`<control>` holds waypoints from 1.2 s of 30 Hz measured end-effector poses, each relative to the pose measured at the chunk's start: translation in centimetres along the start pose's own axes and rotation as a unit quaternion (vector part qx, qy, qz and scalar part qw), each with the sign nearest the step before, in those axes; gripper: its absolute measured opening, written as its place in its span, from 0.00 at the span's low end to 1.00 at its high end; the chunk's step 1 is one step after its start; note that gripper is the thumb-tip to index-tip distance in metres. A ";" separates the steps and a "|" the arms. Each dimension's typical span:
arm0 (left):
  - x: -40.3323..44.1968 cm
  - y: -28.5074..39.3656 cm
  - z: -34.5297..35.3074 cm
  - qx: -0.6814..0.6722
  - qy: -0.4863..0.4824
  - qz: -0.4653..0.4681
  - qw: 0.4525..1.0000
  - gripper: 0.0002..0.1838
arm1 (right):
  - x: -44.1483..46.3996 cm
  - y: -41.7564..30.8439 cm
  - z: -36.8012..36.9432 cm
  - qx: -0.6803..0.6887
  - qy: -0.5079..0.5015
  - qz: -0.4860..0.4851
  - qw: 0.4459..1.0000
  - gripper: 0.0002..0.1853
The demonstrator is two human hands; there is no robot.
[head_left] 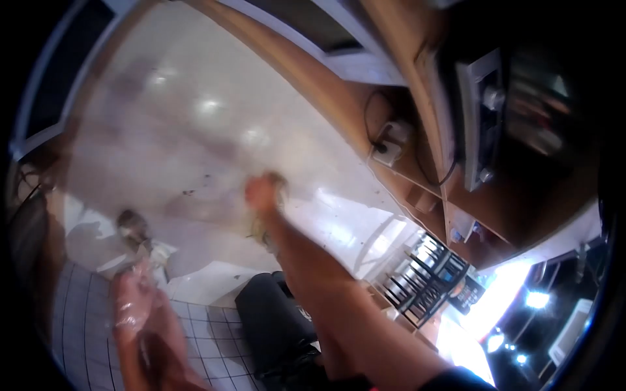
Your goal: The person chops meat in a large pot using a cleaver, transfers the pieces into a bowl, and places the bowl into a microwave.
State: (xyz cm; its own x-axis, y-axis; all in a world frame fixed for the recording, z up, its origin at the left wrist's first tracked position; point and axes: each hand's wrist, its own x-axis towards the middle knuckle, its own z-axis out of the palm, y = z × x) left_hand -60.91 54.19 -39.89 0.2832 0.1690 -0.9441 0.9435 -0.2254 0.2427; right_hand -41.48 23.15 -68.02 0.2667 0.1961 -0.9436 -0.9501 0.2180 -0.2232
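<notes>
My right hand (263, 192) is pressed down on the pale, shiny tabletop (163, 137), fingers curled. Blurred whitish and yellowish edges, perhaps a cloth, show beside and under it, but motion hides what it is. Low at the left, my left hand (138, 296) is closed around a pale, bottle-like thing (160, 257) with a dark top (132, 226). The glossy skin of this hand looks wet or covered in clear film. Small dark specks (189, 193) lie on the tabletop between the two hands.
A wooden shelf unit (479, 202) along the right holds a white power socket block (389, 146) with a cord. Nearby stand a black rack (424, 280) and a bright window-like glare (486, 306). A dark chair (270, 319) is below, over the tiled floor (215, 339).
</notes>
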 end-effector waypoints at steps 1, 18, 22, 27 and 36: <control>-2.7 1.9 -0.8 -0.003 0.016 -0.007 1.000 0.32 | -8.1 3.1 4.1 -0.194 0.073 -0.089 0.974 0.27; -40.8 14.0 -13.8 -0.250 -0.231 0.145 0.929 0.60 | -49.8 -13.5 9.1 -0.260 0.104 -0.153 0.948 0.14; -47.0 17.0 -16.5 -0.195 -0.198 0.250 0.927 0.57 | -60.6 -13.8 6.2 -0.029 0.062 -0.241 0.968 0.13; -37.9 21.5 -17.6 -0.060 -0.143 0.356 0.922 0.40 | -67.1 -7.4 -0.5 0.027 0.188 -0.288 0.939 0.12; -46.8 44.5 2.4 -0.021 0.009 0.585 0.811 0.20 | -81.0 -6.2 -15.8 0.061 0.438 -0.448 0.777 0.12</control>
State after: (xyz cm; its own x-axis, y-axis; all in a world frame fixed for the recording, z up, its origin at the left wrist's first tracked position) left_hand -32.55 33.99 14.57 0.9906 -0.1229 -0.0600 0.0334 -0.2081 0.9775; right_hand -59.71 -9.16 5.97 0.5490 -0.8009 -0.2390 -0.4094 -0.0084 -0.9123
